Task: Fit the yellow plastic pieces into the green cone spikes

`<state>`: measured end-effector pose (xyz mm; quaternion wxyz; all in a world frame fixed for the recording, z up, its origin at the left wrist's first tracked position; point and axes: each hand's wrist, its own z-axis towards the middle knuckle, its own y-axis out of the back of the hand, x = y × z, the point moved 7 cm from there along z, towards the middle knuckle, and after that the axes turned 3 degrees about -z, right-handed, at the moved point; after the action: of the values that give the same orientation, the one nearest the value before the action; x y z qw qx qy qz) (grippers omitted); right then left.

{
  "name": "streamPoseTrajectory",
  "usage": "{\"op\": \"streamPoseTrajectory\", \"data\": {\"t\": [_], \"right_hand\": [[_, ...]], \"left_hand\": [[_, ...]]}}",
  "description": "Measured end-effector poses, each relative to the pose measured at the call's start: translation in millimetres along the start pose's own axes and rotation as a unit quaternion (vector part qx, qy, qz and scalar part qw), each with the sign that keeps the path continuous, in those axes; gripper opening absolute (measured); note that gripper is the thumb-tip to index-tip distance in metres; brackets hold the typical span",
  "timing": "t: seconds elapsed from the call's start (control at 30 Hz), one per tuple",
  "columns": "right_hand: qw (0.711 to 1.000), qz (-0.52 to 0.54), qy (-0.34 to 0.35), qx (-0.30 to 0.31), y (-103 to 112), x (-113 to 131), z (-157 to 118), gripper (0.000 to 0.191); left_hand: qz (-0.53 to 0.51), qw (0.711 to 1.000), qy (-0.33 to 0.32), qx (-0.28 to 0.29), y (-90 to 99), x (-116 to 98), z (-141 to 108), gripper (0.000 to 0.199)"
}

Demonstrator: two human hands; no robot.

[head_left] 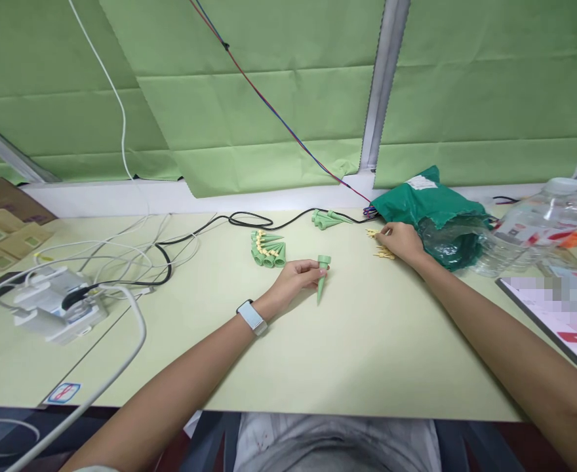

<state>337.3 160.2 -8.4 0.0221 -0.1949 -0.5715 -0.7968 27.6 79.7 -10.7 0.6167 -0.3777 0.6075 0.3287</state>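
Note:
My left hand (298, 280) pinches a green plastic plant-watering spike (322, 278), its wide capped end up and its tip pointing down, above the table. To the right, my right hand (400, 241) is closed at the fingertips on a small yellow plastic piece (372, 233). Several similar yellow pieces (385, 252) lie just below those fingers. Left of centre, a row of green spikes with yellow pieces on them (269, 249) rests on the table. Further back lie several green spikes (328, 219) without visible yellow pieces.
A green plastic bag (429, 203) lies behind my right hand, beside clear bottles (539, 223). At right is a tablet-like flat panel (558, 321). Power strips (59, 305) and tangled cables occupy the left, with cardboard boxes (8, 239) behind. A black cable (252, 221) runs along the back.

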Motion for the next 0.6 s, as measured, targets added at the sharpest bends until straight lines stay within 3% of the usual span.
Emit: {"op": "streamPoseTrajectory", "data": {"t": [0.1,0.2,0.3,0.37,0.4,0.6], "right_hand": [[0.999,-0.023,0.014,-0.031,8,10,-6,0.032],[0.993,0.038,0.104,-0.035,14,43,-30,0.025],[0.946,0.217,0.227,0.075,9,90,-72,0.021],[0.900,0.315,0.244,0.179,2,114,-101,0.025],[0.887,0.333,0.252,0.198,1,123,-112,0.024],[0.896,0.264,0.331,0.132,11,149,-127,0.017]], "left_hand": [[-0.009,1.000,0.004,-0.010,1.5,1,1,0.029],[-0.042,0.999,-0.001,-0.021,3.7,4,2,0.028],[-0.073,0.997,-0.018,-0.033,6.0,6,4,0.028],[-0.073,0.996,-0.028,-0.043,7.5,6,4,0.029],[-0.068,0.996,-0.031,-0.050,8.2,5,4,0.030],[-0.046,0.995,-0.044,-0.080,12.5,3,2,0.032]]}}
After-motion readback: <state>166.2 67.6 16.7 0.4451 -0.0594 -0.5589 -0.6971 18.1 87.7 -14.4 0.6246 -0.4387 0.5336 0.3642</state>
